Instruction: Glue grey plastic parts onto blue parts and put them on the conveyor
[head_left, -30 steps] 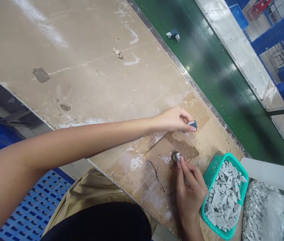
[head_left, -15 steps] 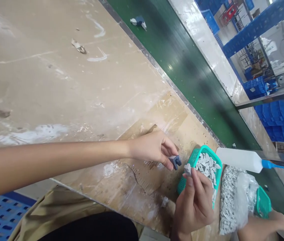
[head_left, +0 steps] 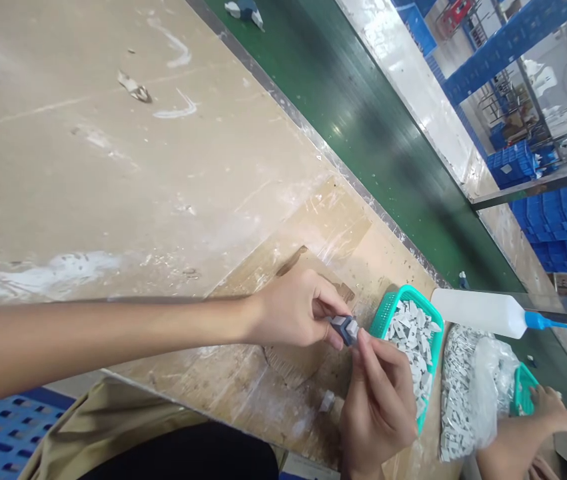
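My left hand (head_left: 296,310) pinches a small dark blue-grey plastic piece (head_left: 344,328) just above the worn cardboard patch (head_left: 313,253) on the bench. My right hand (head_left: 378,400) comes up from below, its thumb and fingers closed on a small grey chip pressed against that same piece. Both hands meet beside the left rim of a teal basket (head_left: 386,308) full of grey chips (head_left: 413,333).
A white squeeze bottle with a blue tip (head_left: 483,313) lies past the basket. A clear bag of grey chips (head_left: 468,393) sits at the right, with another person's hand (head_left: 548,410) beside a second teal basket (head_left: 523,390). A green conveyor belt (head_left: 388,147) carries a blue-and-white part (head_left: 244,9). One loose chip (head_left: 327,401) lies on the bench.
My right hand lifted a grey chip from the cardboard and brought it up to the blue-grey piece. My left hand drew that piece back toward the basket. The view shifted right.
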`<state>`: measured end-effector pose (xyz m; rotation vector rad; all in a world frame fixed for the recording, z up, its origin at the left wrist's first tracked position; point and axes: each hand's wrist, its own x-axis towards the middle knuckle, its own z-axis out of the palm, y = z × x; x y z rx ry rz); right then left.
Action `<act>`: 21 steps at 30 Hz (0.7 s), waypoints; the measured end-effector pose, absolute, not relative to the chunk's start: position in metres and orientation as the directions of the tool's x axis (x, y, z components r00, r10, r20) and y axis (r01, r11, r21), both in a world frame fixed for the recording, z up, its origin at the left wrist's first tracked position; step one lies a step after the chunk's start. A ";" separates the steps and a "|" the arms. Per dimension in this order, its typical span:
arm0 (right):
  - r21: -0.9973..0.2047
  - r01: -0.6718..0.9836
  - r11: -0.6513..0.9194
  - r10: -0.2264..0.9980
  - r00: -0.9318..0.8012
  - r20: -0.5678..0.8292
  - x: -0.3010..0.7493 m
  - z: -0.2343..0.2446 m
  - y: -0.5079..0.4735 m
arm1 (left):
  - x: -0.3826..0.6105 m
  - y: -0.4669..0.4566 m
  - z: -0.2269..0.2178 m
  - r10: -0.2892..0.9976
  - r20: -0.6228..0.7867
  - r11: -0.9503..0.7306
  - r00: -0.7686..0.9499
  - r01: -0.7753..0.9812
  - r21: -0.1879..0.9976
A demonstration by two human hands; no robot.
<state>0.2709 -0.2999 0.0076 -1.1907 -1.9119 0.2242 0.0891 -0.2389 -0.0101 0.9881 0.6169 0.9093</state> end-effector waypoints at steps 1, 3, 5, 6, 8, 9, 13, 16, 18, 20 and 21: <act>-0.545 0.649 0.531 0.805 -0.187 0.563 0.271 0.007 -0.300 | 0.089 -0.240 -0.009 0.885 -0.019 0.197 0.464 -0.338 0.920; -0.560 0.642 0.523 0.816 -0.186 0.548 0.271 0.007 -0.300 | 0.090 -0.242 -0.006 0.913 0.002 0.134 0.409 -0.304 0.943; -0.582 0.636 0.507 0.832 -0.183 0.524 0.271 0.008 -0.300 | 0.090 -0.244 -0.002 0.923 -0.028 0.151 0.384 -0.295 0.944; -0.593 0.633 0.498 0.840 -0.182 0.511 0.270 0.008 -0.300 | 0.090 -0.246 0.000 0.923 -0.055 0.179 0.381 -0.298 0.938; -0.619 0.625 0.477 0.857 -0.174 0.484 0.269 0.010 -0.300 | 0.091 -0.249 0.002 0.918 -0.114 0.244 0.381 -0.313 0.918; -0.634 0.618 0.464 0.867 -0.171 0.468 0.268 0.010 -0.300 | 0.092 -0.250 0.002 0.911 -0.143 0.280 0.387 -0.326 0.903; -0.692 0.576 0.435 0.893 -0.180 0.412 0.264 0.011 -0.298 | 0.096 -0.252 0.000 0.883 -0.235 0.391 0.407 -0.358 0.848; -0.705 0.553 0.445 0.890 -0.188 0.415 0.260 0.011 -0.297 | 0.097 -0.251 -0.002 0.889 -0.254 0.388 0.381 -0.334 0.859; -0.704 0.548 0.453 0.886 -0.188 0.424 0.258 0.011 -0.297 | 0.096 -0.249 -0.004 0.879 -0.290 0.417 0.378 -0.319 0.851; -0.704 0.547 0.454 0.886 -0.190 0.424 0.256 0.009 -0.296 | 0.093 -0.246 -0.006 0.840 -0.340 0.489 0.422 -0.319 0.812; -0.708 0.550 0.444 0.892 -0.191 0.411 0.255 0.009 -0.295 | 0.091 -0.244 -0.006 0.806 -0.369 0.538 0.463 -0.313 0.782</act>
